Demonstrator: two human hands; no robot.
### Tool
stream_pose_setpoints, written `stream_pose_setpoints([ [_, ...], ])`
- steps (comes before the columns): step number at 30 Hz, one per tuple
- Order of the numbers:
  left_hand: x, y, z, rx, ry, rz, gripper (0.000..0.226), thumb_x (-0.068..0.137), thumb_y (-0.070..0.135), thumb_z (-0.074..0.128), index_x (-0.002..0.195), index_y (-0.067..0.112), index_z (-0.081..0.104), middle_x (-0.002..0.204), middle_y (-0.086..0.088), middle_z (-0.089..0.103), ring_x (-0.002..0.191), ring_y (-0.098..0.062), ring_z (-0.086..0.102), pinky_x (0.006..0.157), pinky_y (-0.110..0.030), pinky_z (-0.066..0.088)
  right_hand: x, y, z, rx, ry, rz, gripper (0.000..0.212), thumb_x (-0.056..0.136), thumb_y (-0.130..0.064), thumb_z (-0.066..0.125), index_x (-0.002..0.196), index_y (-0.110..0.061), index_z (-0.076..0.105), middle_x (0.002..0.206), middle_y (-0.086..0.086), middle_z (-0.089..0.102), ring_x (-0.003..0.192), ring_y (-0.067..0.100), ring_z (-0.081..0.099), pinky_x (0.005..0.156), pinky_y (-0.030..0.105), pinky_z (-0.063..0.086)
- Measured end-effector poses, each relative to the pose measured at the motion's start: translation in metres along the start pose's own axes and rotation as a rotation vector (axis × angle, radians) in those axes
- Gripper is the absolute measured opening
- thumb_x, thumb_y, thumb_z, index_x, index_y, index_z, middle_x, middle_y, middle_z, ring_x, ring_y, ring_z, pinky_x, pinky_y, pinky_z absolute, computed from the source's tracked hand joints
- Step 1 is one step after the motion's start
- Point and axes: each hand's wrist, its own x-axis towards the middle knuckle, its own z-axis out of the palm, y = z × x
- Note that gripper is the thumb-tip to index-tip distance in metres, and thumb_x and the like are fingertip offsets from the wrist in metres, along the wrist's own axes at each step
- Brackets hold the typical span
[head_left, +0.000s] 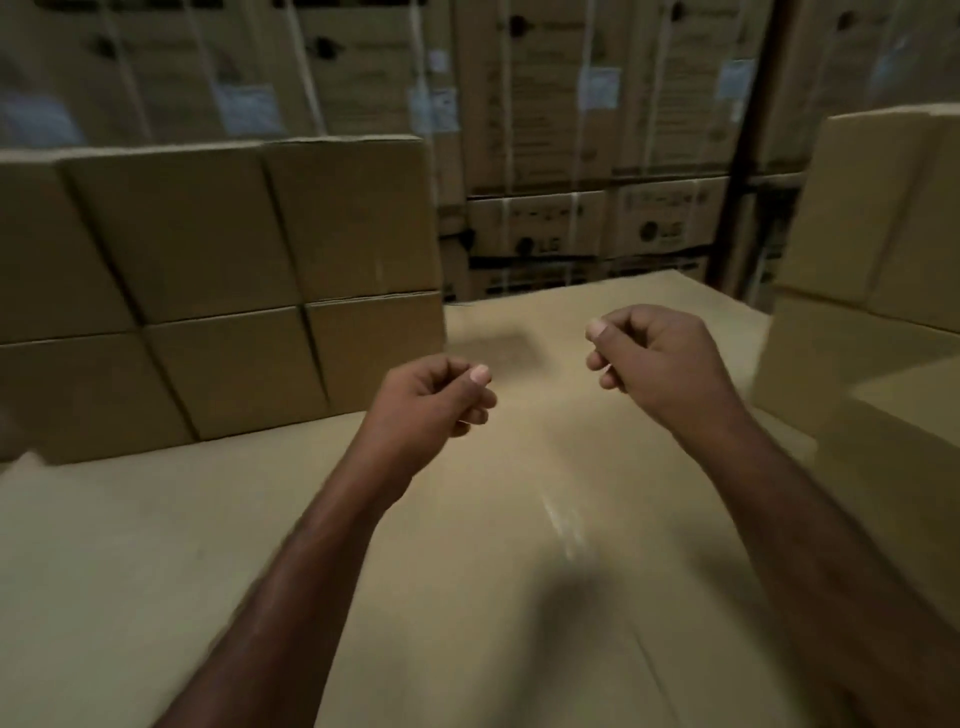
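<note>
Left hand (431, 397), centre frame: fingers curled, thumb on forefinger, nothing held. Right hand (654, 358), right of centre: likewise. Large carton (519, 545), lower frame, beneath both hands. Stacked cartons (208, 270), left.

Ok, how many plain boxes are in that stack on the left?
6 plain boxes: top row left, middle, right; bottom row left, middle, right. More may be hidden behind them or past the left edge.

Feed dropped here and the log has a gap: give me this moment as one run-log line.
left hand: curled, empty | right hand: curled, empty | both over large carton | stacked boxes at left
</note>
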Motion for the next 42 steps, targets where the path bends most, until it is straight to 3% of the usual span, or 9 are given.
stream_pose_setpoints([
  [9,0.025,0.0,-0.132,0.134,0.245,-0.011,0.01,0.097,0.026,0.066,0.102,0.018,0.07,0.088,0.001,0.069,0.08,-0.014,0.063,0.07,-0.033,0.052,0.062,-0.074,0.161,-0.007,-0.246,-0.16,0.014,0.096,-0.032,0.062,0.089,-0.023,0.071,0.081,-0.005,0.07,0.077,0.013,0.067,0.073,0.036,0.059],
  [14,0.069,0.005,-0.176,0.37,0.309,0.003,0.032,0.096,0.032,0.066,0.125,0.019,0.061,0.113,0.003,0.065,0.102,-0.013,0.063,0.081,-0.032,0.056,0.13,-0.095,0.215,-0.146,-0.313,-0.301,0.016,0.094,-0.036,0.063,0.1,-0.023,0.071,0.088,-0.011,0.066,0.085,0.008,0.064,0.076,0.036,0.058],
  [19,0.123,0.004,-0.203,0.434,0.376,0.003,0.039,0.095,0.034,0.066,0.13,0.019,0.059,0.12,0.004,0.062,0.109,-0.013,0.062,0.088,-0.036,0.057,0.229,-0.102,0.258,-0.399,-0.252,-0.434,0.037,0.093,-0.037,0.065,0.126,-0.02,0.061,0.119,0.002,0.061,0.108,0.019,0.059,0.087,0.038,0.053],
  [25,0.177,-0.021,-0.207,0.41,0.465,-0.017,0.037,0.096,0.032,0.066,0.13,0.019,0.059,0.121,0.005,0.061,0.108,-0.012,0.061,0.082,-0.031,0.055,0.327,-0.1,0.314,-0.681,-0.11,-0.616,0.056,0.093,-0.038,0.064,0.142,-0.019,0.045,0.154,0.011,0.035,0.145,0.03,0.029,0.112,0.056,0.03],
  [29,0.194,-0.035,-0.2,0.402,0.466,-0.028,0.034,0.096,0.031,0.066,0.127,0.021,0.061,0.12,0.006,0.062,0.109,-0.012,0.061,0.089,-0.036,0.057,0.361,-0.089,0.34,-0.784,-0.161,-0.604,0.078,0.092,-0.043,0.063,0.154,-0.022,0.022,0.165,0.012,0.01,0.153,0.033,0.003,0.115,0.07,0.006],
  [31,0.197,-0.04,-0.197,0.392,0.462,-0.04,0.03,0.096,0.032,0.066,0.125,0.024,0.061,0.118,0.009,0.062,0.106,-0.011,0.062,0.087,-0.035,0.057,0.37,-0.082,0.343,-0.808,-0.146,-0.602,0.083,0.091,-0.047,0.063,0.156,-0.023,0.016,0.164,0.012,0.014,0.153,0.033,0.007,0.113,0.074,0.005],
  [35,0.195,-0.042,-0.194,0.365,0.463,-0.035,0.027,0.096,0.03,0.066,0.122,0.025,0.062,0.115,0.009,0.063,0.1,-0.011,0.063,0.079,-0.03,0.056,0.365,-0.08,0.337,-0.769,-0.068,-0.642,0.075,0.09,-0.052,0.061,0.152,-0.026,0.027,0.156,0.009,0.031,0.146,0.031,0.025,0.112,0.072,0.011],
  [39,0.192,-0.03,-0.193,0.339,0.487,-0.013,0.026,0.096,0.028,0.066,0.121,0.023,0.063,0.114,0.008,0.064,0.105,-0.012,0.062,0.086,-0.033,0.056,0.344,-0.092,0.318,-0.762,0.011,-0.688,0.058,0.093,-0.055,0.054,0.142,-0.025,0.045,0.142,0.01,0.049,0.133,0.032,0.042,0.109,0.062,0.022],
  [42,0.191,-0.019,-0.193,0.306,0.513,0.006,0.027,0.096,0.028,0.067,0.122,0.023,0.062,0.117,0.006,0.064,0.107,-0.01,0.062,0.085,-0.03,0.055,0.33,-0.103,0.296,-0.595,0.084,-0.732,0.044,0.097,-0.049,0.049,0.127,-0.019,0.06,0.118,0.009,0.064,0.112,0.031,0.055,0.095,0.05,0.034],
])
